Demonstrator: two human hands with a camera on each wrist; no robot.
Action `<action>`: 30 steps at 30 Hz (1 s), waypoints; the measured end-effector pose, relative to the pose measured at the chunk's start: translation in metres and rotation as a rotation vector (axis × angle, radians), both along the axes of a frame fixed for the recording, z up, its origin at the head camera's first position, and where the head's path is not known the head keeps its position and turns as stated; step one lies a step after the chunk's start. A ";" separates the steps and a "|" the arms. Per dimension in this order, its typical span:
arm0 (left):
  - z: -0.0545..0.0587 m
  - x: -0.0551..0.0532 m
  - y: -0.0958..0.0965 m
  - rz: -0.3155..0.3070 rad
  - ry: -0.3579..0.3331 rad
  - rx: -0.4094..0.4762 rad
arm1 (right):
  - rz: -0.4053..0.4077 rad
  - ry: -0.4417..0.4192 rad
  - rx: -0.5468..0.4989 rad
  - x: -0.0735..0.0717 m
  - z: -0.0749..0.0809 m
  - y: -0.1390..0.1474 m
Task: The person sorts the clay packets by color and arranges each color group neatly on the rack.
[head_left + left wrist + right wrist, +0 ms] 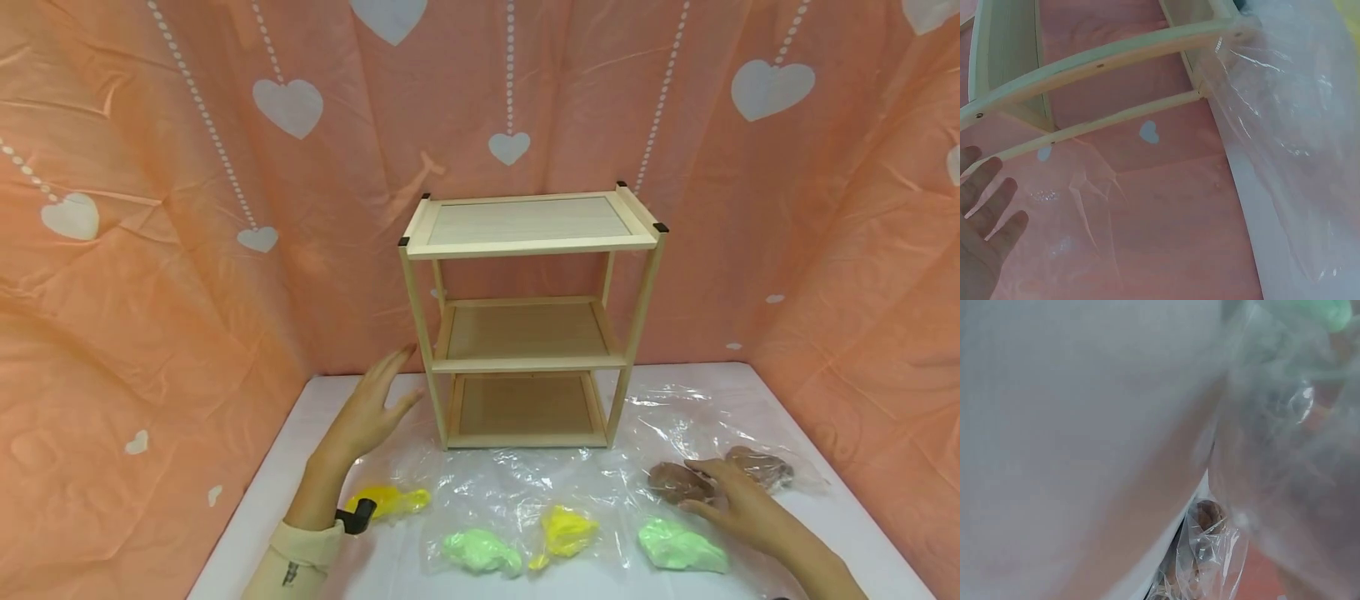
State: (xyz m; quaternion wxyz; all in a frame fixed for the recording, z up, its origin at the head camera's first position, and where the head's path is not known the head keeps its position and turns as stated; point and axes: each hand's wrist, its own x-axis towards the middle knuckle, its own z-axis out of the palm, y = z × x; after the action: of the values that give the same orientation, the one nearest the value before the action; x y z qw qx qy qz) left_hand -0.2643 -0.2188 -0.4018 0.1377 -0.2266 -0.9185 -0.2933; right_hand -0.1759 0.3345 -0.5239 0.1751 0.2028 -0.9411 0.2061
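Observation:
A small wooden three-tier shelf (532, 362) stands upright at the back of the table. My left hand (371, 417) is beside its left post, fingers straight and spread, holding nothing. The left wrist view shows those fingers (1007, 231) near the wooden frame (1104, 62). My right hand (738, 500) reaches over brown items (678, 483) in clear plastic, its thumb and fingers apart around one of them. Whether it touches the plastic is unclear. In the right wrist view, bagged brown items (1209, 515) show at the bottom; the right fingers cannot be made out there.
Along the front lie bagged soft-looking things: a yellow one (390, 502) by the left wrist, a pale green one (482, 552), another yellow one (567, 532) and another green one (681, 546). Pink cloth (360, 208) with white hearts hangs behind and beside the white table (300, 467).

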 end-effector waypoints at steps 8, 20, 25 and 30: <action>0.005 -0.009 0.013 0.003 0.036 0.185 | -0.049 -0.150 0.000 -0.004 0.006 0.002; 0.002 -0.017 0.030 0.031 0.136 0.415 | -0.077 -0.197 0.001 -0.010 0.009 0.003; 0.005 -0.019 0.032 0.040 0.124 0.448 | -0.061 -0.210 0.010 -0.012 0.011 0.004; 0.008 -0.022 0.033 0.047 0.102 0.454 | -0.042 -0.265 -0.017 -0.016 0.014 0.004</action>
State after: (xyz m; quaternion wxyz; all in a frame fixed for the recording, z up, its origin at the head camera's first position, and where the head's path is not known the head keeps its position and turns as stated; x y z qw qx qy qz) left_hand -0.2859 -0.1861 -0.3936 0.2383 -0.1829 -0.8260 -0.4770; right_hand -0.1915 0.3386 -0.5101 0.0555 0.1526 -0.9582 0.2355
